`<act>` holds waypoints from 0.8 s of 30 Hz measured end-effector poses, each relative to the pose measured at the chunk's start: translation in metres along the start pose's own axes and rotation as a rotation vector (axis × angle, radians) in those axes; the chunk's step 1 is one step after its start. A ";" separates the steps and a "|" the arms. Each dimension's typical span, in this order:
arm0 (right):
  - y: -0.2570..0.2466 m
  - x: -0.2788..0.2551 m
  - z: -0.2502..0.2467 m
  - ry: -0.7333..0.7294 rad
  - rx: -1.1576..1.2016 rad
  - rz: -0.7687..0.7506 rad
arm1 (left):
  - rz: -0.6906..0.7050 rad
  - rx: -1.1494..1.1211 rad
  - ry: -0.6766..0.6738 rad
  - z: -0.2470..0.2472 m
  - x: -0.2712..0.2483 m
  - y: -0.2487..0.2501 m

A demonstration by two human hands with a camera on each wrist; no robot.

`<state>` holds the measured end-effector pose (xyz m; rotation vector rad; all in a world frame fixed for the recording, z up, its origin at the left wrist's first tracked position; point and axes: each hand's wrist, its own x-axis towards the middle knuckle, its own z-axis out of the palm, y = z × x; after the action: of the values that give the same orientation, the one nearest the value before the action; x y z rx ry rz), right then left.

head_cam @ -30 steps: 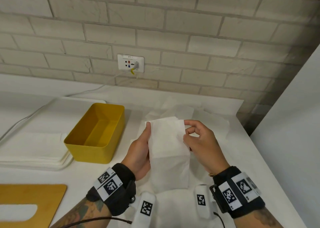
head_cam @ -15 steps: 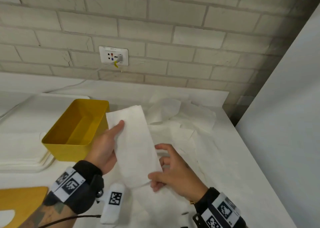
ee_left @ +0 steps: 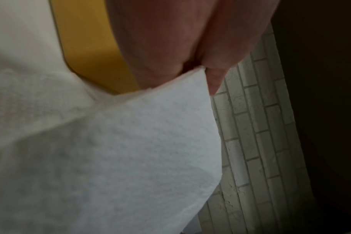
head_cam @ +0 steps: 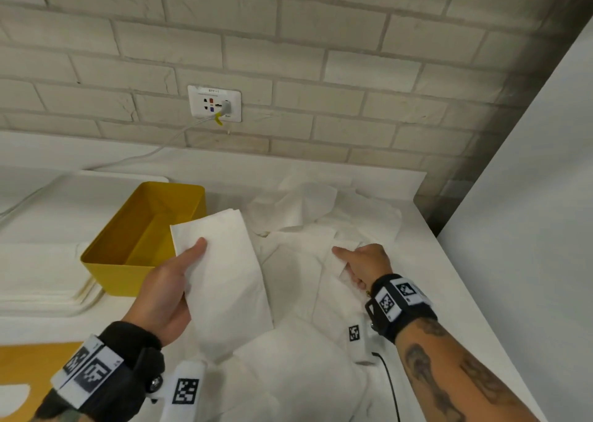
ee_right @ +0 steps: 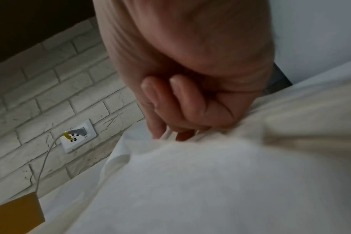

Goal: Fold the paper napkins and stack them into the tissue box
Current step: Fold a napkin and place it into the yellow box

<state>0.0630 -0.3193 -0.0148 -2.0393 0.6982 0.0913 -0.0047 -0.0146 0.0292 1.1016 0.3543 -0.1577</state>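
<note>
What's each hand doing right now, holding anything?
Left hand: grips the folded napkin, thumb on top, beside the yellow box.
Right hand: fingers curled, pinching a loose napkin from the pile.

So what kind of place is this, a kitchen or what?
Probably an indoor work counter, maybe a kitchen or utility corner: a white countertop against a brick wall with a wall socket and plugged-in cable.

left hand (head_cam: 167, 290): thumb extended, gripping | right hand (head_cam: 364, 263): fingers curled, pinching
</note>
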 end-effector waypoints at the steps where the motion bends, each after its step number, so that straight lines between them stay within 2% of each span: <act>1: -0.003 0.002 0.005 0.011 0.016 -0.012 | -0.003 0.003 -0.001 0.002 0.000 0.000; 5: -0.027 -0.005 -0.004 0.157 -0.014 -0.217 | -0.011 -0.004 -0.030 0.005 -0.001 0.001; 7: -0.043 -0.011 -0.014 0.166 0.008 -0.322 | -0.015 -0.005 -0.049 0.010 -0.002 0.002; 12: -0.089 -0.048 -0.033 0.040 0.374 -0.477 | -0.058 0.053 -0.160 0.038 -0.007 -0.003; 15: -0.117 -0.089 -0.042 -0.185 0.678 -0.680 | -0.104 0.089 -0.234 0.053 -0.007 -0.010; 17: -0.121 -0.111 -0.043 -0.338 0.799 -0.787 | -0.110 0.085 -0.268 0.060 -0.006 -0.014; 20: -0.099 -0.124 -0.031 -0.409 0.774 -0.772 | -0.071 0.036 -0.295 0.067 -0.005 -0.015; 24: -0.049 -0.128 -0.002 -0.425 0.505 -0.623 | -0.092 -0.070 -0.316 0.060 0.004 -0.014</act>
<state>-0.0193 -0.2449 0.0662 -1.5868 -0.1837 -0.0159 0.0068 -0.0742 0.0398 0.9734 0.1257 -0.3938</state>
